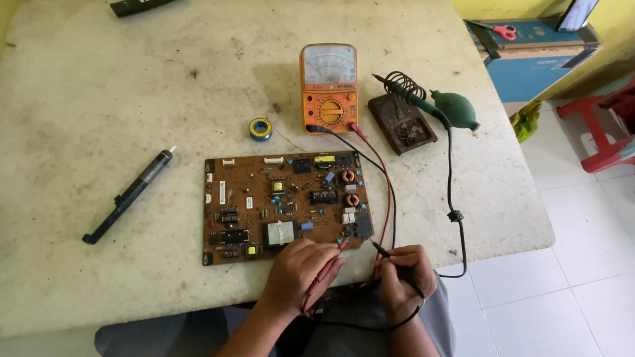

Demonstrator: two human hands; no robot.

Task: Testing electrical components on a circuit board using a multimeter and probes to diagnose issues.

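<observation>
Red probe (pixel 325 270): long axis runs from about 7 o'clock up to 1 o'clock, tip at the near right corner of the brown circuit board (pixel 285 206). It lies across the left hand (pixel 296 271), fingers pinched around its shaft, the tip sticking out at the hand's 1 o'clock.

Black probe (pixel 395 263): long axis 10 to 4 o'clock, tip toward 10 o'clock, just off the board's near right corner. The right hand (pixel 406 278) pinches it pen-fashion; the tip emerges at the hand's 10 o'clock.

Both leads run up to the orange analog multimeter (pixel 328 89) at the board's 12 o'clock. Solder spool (pixel 260 129) just beside the meter, at its 8 o'clock. Soldering iron on its stand (pixel 404 117) at the meter's 3 o'clock. Black desoldering pump (pixel 129 195) at the board's 9 o'clock, well apart, on the white table (pixel 114 72).
</observation>
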